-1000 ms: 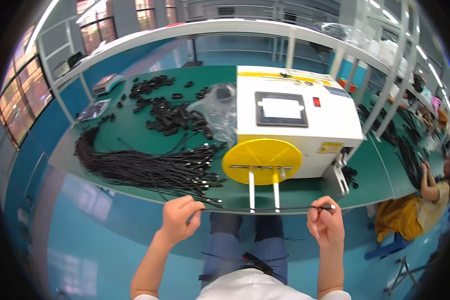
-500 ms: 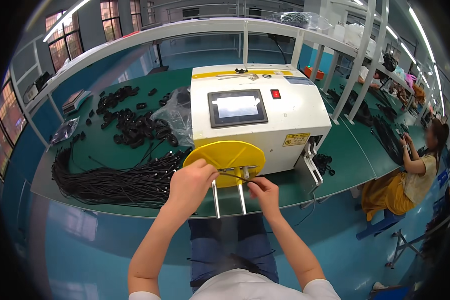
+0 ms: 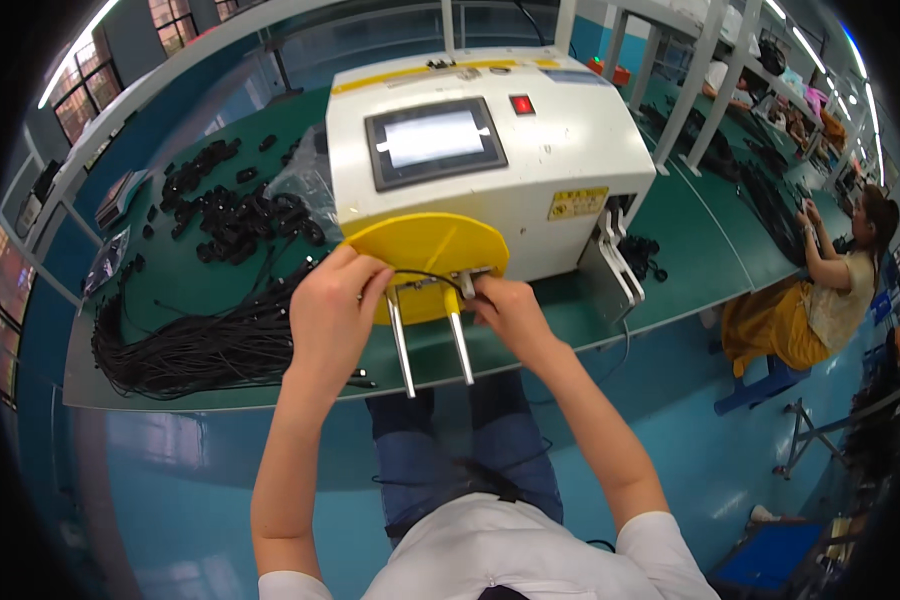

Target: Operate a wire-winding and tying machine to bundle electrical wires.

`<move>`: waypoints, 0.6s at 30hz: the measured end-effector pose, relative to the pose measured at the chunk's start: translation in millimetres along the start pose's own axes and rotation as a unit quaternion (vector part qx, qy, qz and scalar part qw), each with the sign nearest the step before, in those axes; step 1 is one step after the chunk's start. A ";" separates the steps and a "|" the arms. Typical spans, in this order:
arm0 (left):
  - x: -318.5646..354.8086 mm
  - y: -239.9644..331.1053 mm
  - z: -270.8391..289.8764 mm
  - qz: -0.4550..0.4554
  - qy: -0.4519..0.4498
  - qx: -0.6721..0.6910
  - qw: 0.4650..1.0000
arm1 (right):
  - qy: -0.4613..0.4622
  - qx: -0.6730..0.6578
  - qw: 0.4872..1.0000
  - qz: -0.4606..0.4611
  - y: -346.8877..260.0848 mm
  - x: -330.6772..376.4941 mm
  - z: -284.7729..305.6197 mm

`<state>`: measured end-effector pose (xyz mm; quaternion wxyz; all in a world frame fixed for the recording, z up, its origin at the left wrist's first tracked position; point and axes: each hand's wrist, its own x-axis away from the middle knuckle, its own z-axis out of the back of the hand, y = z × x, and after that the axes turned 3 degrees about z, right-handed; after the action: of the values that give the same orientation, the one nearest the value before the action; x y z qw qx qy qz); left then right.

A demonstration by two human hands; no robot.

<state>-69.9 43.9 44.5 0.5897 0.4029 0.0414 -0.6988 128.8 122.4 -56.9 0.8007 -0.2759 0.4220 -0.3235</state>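
Cable: a thin black cable (image 3: 425,276) runs left to right between my two hands, right in front of the yellow disc (image 3: 425,248) of the white machine (image 3: 470,150), just above the two metal pegs (image 3: 430,335) that stick out toward me.
Long axis: crosswise to me, roughly level, with a slight sag in the middle.
Which way it lies: straight ahead of me, at the near edge of the green worktop (image 3: 670,270); both hands are already on it, neither nearer than the other.
My left hand (image 3: 335,310): fingers curled in tight, pinching the left end of the cable against the disc's left rim.
My right hand (image 3: 505,305): fingers closed narrowly around the right end, just beside the small metal fitting at the disc's lower right.
Pegs: upright pair between my hands, below the cable; whether the cable touches them I cannot tell.
Nearby: a big bundle of black cables (image 3: 200,345) lies on the worktop to my left, well apart from the one I hold.
Further off: another person (image 3: 830,280) sits at the far right.
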 end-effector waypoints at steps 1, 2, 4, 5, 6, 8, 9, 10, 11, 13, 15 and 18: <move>-2.0 5.3 2.5 0.000 -0.006 -0.012 1.000 | 0.004 -0.005 1.000 -0.009 -0.7 -1.6 4.8; -2.5 5.3 2.2 0.003 -0.010 -0.019 1.000 | -0.008 0.038 0.999 0.022 0.6 -4.7 7.6; -3.2 5.6 1.1 0.005 -0.016 -0.017 1.000 | -0.034 0.124 0.988 0.086 2.9 -9.0 12.3; -3.7 5.7 0.7 0.006 -0.014 -0.019 1.000 | -0.034 0.124 0.988 0.081 2.9 -10.3 13.5; -2.2 5.3 -0.9 0.008 -0.011 -0.022 1.000 | -0.033 0.126 0.988 0.088 2.8 -10.7 14.0; 0.0 4.5 -3.5 0.012 -0.016 -0.017 1.000 | -0.031 0.129 0.985 0.107 2.3 -9.3 14.1; 0.7 4.2 -3.3 0.016 -0.015 -0.017 1.000 | -0.031 0.129 0.985 0.107 2.0 -7.4 13.3; 1.1 3.8 -2.6 0.019 -0.014 -0.017 1.000 | -0.023 0.127 0.986 0.107 1.6 -5.7 12.3; 1.8 3.5 -1.5 0.018 -0.013 -0.017 1.000 | -0.016 0.126 0.986 0.108 1.1 -4.4 11.3; 4.7 2.3 1.4 0.030 -0.018 -0.019 0.999 | -0.007 0.124 0.986 0.110 -0.1 -4.2 10.1; 7.2 0.5 2.2 0.034 -0.020 -0.018 0.999 | 0.016 0.109 0.987 0.119 0.7 -3.6 11.3; 10.4 -3.2 3.3 0.040 -0.030 -0.011 0.999 | 0.017 0.097 0.989 0.109 4.7 -2.5 11.6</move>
<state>-74.1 34.8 39.0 0.6226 0.3764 0.0149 -0.6859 139.0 129.3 -53.4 0.8471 -0.1435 0.4296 -0.2780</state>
